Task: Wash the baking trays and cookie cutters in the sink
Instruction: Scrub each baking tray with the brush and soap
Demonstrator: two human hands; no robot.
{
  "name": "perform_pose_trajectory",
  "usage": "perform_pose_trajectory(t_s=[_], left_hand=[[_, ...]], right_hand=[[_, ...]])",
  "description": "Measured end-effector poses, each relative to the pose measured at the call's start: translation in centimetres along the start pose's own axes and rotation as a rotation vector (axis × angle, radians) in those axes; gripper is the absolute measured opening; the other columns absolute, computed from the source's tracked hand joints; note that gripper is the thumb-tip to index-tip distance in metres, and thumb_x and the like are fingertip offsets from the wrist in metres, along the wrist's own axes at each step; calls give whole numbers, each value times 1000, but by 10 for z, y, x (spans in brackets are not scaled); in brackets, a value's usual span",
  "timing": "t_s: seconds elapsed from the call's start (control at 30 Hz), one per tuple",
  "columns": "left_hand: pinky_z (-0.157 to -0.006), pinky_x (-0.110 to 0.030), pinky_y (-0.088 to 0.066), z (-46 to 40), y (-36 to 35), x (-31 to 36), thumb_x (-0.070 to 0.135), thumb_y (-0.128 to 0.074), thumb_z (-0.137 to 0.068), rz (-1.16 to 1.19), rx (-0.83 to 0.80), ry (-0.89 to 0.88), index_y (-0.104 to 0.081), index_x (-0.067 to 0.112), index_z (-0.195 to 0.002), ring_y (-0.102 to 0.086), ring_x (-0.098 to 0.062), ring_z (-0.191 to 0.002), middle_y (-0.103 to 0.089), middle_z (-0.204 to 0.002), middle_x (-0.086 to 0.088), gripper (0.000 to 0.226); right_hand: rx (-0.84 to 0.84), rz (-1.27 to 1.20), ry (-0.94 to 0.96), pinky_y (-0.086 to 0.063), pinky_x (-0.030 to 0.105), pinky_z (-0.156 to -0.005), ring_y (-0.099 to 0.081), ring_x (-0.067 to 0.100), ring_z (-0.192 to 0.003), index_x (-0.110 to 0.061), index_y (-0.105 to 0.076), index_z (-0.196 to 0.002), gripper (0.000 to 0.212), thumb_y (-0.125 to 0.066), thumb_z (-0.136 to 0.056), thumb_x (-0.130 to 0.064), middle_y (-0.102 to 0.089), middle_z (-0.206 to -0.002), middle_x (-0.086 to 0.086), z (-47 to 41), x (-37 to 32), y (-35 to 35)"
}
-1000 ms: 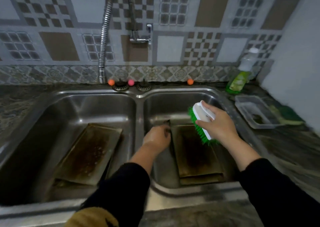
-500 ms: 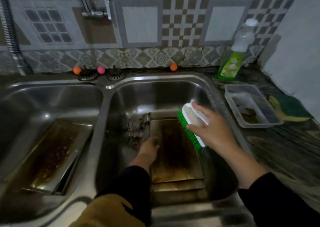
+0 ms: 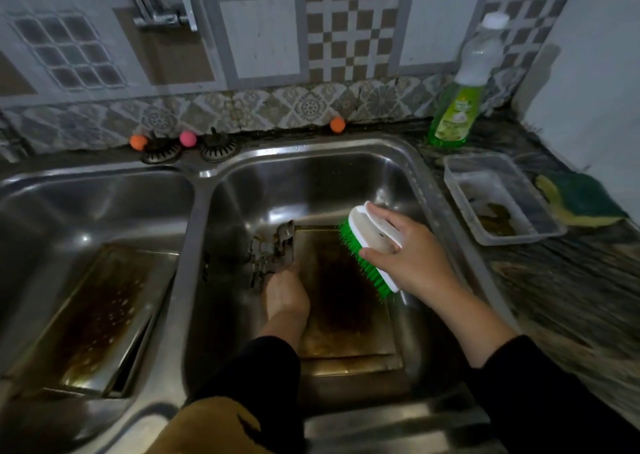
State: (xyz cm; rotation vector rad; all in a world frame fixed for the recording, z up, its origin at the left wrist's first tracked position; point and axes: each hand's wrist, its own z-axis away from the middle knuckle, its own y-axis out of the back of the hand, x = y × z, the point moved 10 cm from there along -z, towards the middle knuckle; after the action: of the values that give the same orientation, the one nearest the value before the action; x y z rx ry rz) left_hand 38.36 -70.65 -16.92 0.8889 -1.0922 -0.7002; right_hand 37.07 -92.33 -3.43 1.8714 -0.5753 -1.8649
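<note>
A double steel sink serves as the landmark. In its right basin lies a stained baking tray, flat on the bottom, with what looks like a second tray edge showing just under its near end. The left hand reaches down into this basin at the tray's left edge, fingers curled downward against it; whether they actually clamp the edge cannot be told. Just beyond that hand, against the tray's far left corner, sits a cluster of metal cookie cutters. The right hand grips a white scrubbing brush with green bristles, thumb and fingers wrapped round its back, the bristles facing the tray and held over its right side. In the sink's left basin another browned baking tray leans tilted. On the table to the right of the sink stand a green dish soap bottle, a clear plastic container and, beside it, a green and yellow sponge.
</note>
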Motion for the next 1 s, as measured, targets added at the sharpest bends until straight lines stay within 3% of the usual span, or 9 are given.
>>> perform_pose_trajectory(t_s=[0.07,0.17,0.3,0.4,0.5,0.67,0.77,0.9,1.0], left_hand=[[-98,-31,-44,3,5,2,-1,-38,-92,43,21,-10,-43,31,-143,-56,-26,-116,-42,-145,0,61],[-86,-27,-41,8,5,2,3,-36,-95,215,-27,10,-40,32,-144,-51,-20,-98,-34,-140,2,57],[-101,-33,-39,8,-3,4,13,-38,-99,292,-100,-1,-38,30,-146,-54,-28,-112,-40,-140,-10,50],[-100,-29,-41,12,-8,7,6,-37,-98,382,-165,-13,-33,30,-148,-55,-28,-117,-52,-137,-12,56],[-102,-33,-40,20,-1,11,3,-34,-98,478,-156,-12,-29,31,-149,-54,-29,-119,-52,-138,-12,59],[-103,-40,-37,31,15,23,9,-33,-101,584,-124,-65,-19,43,-149,-52,-26,-120,-51,-136,-6,59],[-106,-43,-35,29,24,23,13,-32,-103,711,-97,-45,-18,46,-147,-49,-21,-121,-49,-137,-1,57],[-112,-51,-32,29,41,30,16,-38,-102,872,-58,-97,-21,49,-145,-42,-19,-132,-43,-144,6,57],[-114,-44,-30,36,60,47,11,-46,-99,890,-4,-166,-21,39,-150,-38,-13,-133,-43,-146,4,64]], right_hand=[[7,2,5,-46,30,-93,-48,10,-118,-48,-44,-136,70,-76,-78,-26,-46,-139,-12,1,-3,3],[45,30,14,-42,24,-87,-48,7,-116,-50,-44,-135,70,-76,-77,-27,-47,-139,-13,1,-11,16],[167,99,28,-45,29,-90,-53,13,-117,-45,-46,-135,69,-77,-75,-31,-53,-135,-7,-9,-21,66],[282,176,-14,-41,26,-91,-56,16,-117,-38,-50,-135,67,-77,-74,-33,-56,-134,-4,-24,-16,118],[372,269,-131,-39,24,-85,-55,20,-118,-36,-51,-135,65,-75,-76,-32,-56,-135,-4,-37,7,161],[247,449,-257,-42,32,-95,-50,26,-124,-36,-44,-140,66,-71,-80,-34,-49,-142,0,-57,53,165],[234,467,-310,-45,34,-91,-52,28,-122,-39,-41,-141,66,-69,-81,-34,-50,-141,2,-55,70,159],[289,436,-245,-44,32,-88,-52,28,-122,-36,-42,-142,66,-70,-81,-35,-51,-140,3,-55,47,167],[343,360,-103,-40,26,-85,-52,23,-122,-35,-45,-141,66,-71,-80,-36,-51,-140,-2,-49,0,165]])
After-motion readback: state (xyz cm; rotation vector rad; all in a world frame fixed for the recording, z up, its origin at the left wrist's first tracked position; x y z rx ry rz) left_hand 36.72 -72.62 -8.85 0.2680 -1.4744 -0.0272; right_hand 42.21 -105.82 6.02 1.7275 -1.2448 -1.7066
